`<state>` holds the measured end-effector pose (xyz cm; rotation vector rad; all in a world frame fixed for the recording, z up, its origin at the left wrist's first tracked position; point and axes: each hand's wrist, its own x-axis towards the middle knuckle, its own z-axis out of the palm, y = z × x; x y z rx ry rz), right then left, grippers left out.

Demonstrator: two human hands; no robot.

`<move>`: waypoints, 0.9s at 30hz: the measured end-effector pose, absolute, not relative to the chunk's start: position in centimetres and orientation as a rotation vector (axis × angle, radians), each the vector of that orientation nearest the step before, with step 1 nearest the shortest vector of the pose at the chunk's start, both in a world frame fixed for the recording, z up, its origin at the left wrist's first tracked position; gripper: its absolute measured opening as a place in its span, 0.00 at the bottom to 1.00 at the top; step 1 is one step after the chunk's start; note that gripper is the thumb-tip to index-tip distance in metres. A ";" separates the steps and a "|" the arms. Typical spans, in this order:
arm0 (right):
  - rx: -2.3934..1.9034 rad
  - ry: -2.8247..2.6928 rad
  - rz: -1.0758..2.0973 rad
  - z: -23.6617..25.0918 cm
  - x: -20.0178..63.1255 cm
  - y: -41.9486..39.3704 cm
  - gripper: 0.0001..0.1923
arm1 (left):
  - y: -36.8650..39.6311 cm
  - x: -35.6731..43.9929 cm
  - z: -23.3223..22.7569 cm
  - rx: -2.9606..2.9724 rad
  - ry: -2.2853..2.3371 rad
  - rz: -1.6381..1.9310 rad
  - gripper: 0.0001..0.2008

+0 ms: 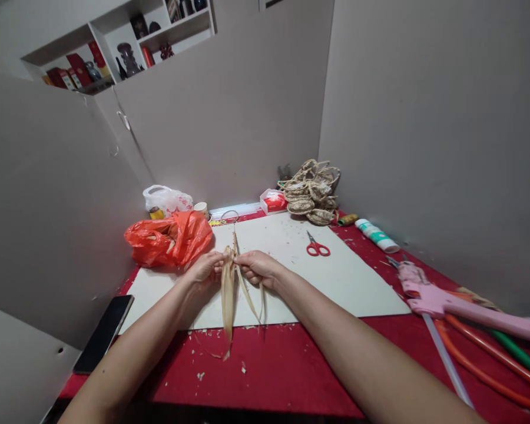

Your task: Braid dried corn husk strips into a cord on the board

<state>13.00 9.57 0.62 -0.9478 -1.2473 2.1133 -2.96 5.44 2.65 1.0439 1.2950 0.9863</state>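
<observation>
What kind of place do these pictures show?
Probably a small home craft corner. Both hands, left hand and right hand, hold dried husk strips over a white board on a red table. Red scissors, a pink glue gun and woven pieces lie around.

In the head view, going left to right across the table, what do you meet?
Black phone → orange plastic bag → left hand → dried husk strips held by both hands → right hand → red scissors → white glue tube → pink glue gun.
</observation>
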 end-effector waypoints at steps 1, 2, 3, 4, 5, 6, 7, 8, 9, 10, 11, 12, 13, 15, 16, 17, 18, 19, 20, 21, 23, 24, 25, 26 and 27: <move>-0.944 -1.249 2.111 0.6 13.0 9.6 0.15 | 5.3 -2.9 2.5 1.041 1.279 1.023 0.17; -0.941 -1.251 2.108 0.6 13.1 9.6 0.15 | 5.2 -2.8 2.3 1.029 1.262 1.057 0.17; -0.939 -1.252 2.103 0.6 13.1 9.5 0.15 | 5.2 -2.8 2.1 1.011 1.244 1.084 0.17; -0.939 -1.252 2.096 0.6 13.1 9.5 0.15 | 5.1 -2.8 1.9 0.998 1.227 1.099 0.17; -0.941 -1.254 2.088 0.5 13.1 9.5 0.14 | 5.1 -2.9 1.7 0.979 1.207 1.107 0.16; -0.944 -1.257 2.079 0.5 13.1 9.6 0.13 | 5.1 -3.0 1.6 0.957 1.185 1.110 0.15; -0.949 -1.261 2.068 0.4 13.1 9.6 0.11 | 5.1 -3.1 1.4 0.936 1.166 1.112 0.14; -0.955 -1.264 2.057 0.3 13.2 9.6 0.10 | 5.1 -3.2 1.3 0.919 1.154 1.106 0.14; -0.962 -1.268 2.046 0.2 13.2 9.6 0.09 | 5.1 -3.3 1.2 0.907 1.153 1.092 0.13; -0.970 -1.270 2.035 0.1 13.2 9.6 0.09 | 5.1 -3.4 1.2 0.902 1.156 1.077 0.13; -0.978 -1.273 2.025 0.0 13.2 9.6 0.11 | 5.1 -3.4 1.1 0.900 1.158 1.064 0.13; -0.987 -1.276 2.017 0.0 13.2 9.6 0.12 | 5.1 -3.4 1.0 0.902 1.159 1.057 0.14; -0.993 -1.281 2.012 0.0 13.2 9.5 0.14 | 5.1 -3.3 1.0 0.909 1.163 1.057 0.14; -0.997 -1.301 2.002 0.0 13.2 9.4 0.16 | 5.1 -3.1 0.8 0.954 1.192 1.072 0.14; -0.997 -1.316 1.992 0.0 13.2 9.3 0.17 | 5.0 -3.0 0.7 0.992 1.213 1.081 0.14; -1.000 -1.333 1.975 0.0 13.2 9.2 0.17 | 5.0 -3.0 0.6 1.034 1.232 1.093 0.14; -1.005 -1.350 1.952 0.0 13.1 9.1 0.17 | 4.9 -2.9 0.6 1.074 1.246 1.109 0.13; -1.012 -1.365 1.930 0.0 13.0 9.1 0.17 | 4.9 -2.9 0.5 1.106 1.254 1.125 0.14; -1.023 -1.376 1.908 -0.1 13.0 9.0 0.17 | 4.9 -2.8 0.4 1.133 1.255 1.140 0.13; -1.033 -1.384 1.887 -0.2 12.9 9.0 0.17 | 4.9 -2.8 0.3 1.152 1.254 1.149 0.13; -1.047 -1.390 1.854 -0.3 12.7 9.0 0.17 | 4.8 -2.8 0.1 1.178 1.261 1.154 0.13; -1.051 -1.391 1.841 -0.4 12.6 9.0 0.16 | 4.8 -2.8 0.1 1.190 1.263 1.155 0.12; -1.057 -1.391 1.828 -0.5 12.5 9.0 0.16 | 4.7 -2.7 0.1 1.204 1.260 1.164 0.13; -1.062 -1.392 1.817 -0.5 12.4 9.0 0.15 | 4.6 -2.6 0.2 1.221 1.250 1.173 0.13; -1.066 -1.393 1.809 -0.5 12.3 9.0 0.14 | 4.5 -2.4 0.3 1.247 1.235 1.186 0.13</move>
